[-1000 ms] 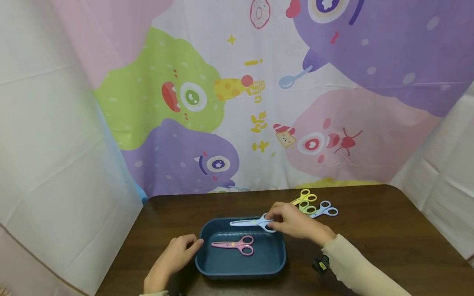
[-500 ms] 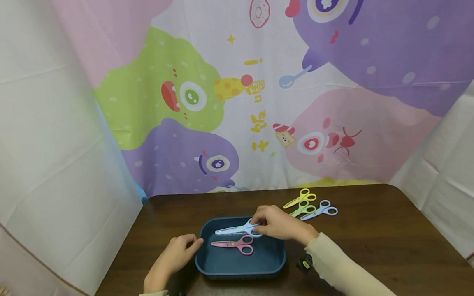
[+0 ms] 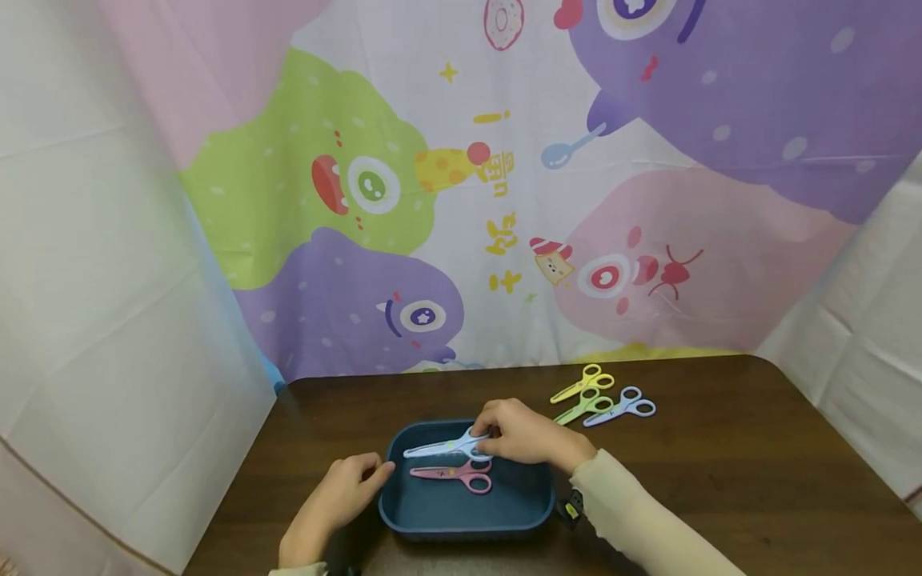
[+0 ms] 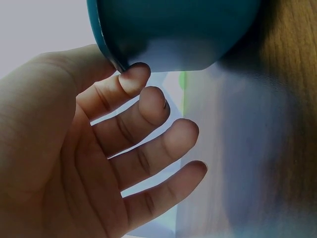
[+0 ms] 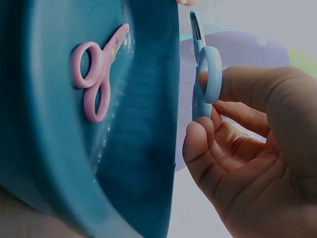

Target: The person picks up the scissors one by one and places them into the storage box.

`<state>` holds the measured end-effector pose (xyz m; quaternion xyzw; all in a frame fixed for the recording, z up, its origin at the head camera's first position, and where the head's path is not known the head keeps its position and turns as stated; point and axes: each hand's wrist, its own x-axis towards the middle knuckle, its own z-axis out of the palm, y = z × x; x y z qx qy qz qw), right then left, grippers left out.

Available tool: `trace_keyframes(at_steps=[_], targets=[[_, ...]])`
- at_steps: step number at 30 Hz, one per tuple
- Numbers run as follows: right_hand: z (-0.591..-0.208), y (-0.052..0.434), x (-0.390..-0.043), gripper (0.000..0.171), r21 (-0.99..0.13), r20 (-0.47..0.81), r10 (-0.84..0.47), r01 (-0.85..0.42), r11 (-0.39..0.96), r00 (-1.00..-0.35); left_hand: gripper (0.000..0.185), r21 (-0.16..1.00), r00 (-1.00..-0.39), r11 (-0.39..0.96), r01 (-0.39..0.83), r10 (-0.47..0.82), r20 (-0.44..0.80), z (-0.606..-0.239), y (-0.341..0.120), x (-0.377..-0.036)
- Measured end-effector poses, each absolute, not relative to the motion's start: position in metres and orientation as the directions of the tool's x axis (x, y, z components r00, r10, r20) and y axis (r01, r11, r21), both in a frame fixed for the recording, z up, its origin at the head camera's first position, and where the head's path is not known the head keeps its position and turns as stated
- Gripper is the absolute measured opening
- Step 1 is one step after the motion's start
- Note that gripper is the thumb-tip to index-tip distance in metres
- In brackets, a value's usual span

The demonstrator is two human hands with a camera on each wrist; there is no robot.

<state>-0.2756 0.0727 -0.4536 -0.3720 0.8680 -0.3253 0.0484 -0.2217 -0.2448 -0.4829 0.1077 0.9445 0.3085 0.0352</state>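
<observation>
Head view: a dark blue tray is seen on a brown table. A pair of light blue scissors is pinched by its handle in the right hand and held over the tray's far part, blades pointing left. A pair of pink scissors is lying flat inside the tray, just beside the held pair. The left hand is placed at the tray's left rim, fingers loosely extended and gripping nothing (contact is made by the fingertips only). Three further pairs are laid together on the table, well apart from the tray: yellow scissors, green scissors and lilac scissors. A cartoon-printed backdrop is hung behind.

Left wrist view: the left hand is shown spread, and the tray edge is touched by the index fingertip.

Right wrist view: the light blue scissors are held at the handle loop between thumb and curled fingers of the right hand, above the tray; the pink scissors are seen on its floor.
</observation>
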Motion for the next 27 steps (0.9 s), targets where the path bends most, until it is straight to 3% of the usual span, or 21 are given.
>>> trace_keyframes(at_steps=[16, 27], targets=[[-0.459, 0.061, -0.28, 0.013, -0.605, 0.142, -0.677, -0.605, 0.518, -0.722, 0.037, 0.586, -0.974, 0.788, 0.188, 0.228, 0.007, -0.483, -0.245, -0.224], [-0.444, 0.054, -0.285, 0.009, -0.573, 0.021, -0.704, -0.586, 0.573, -0.71, 0.036, 0.587, -0.972, 0.784, 0.201, 0.233, 0.021, -0.483, -0.244, -0.221]])
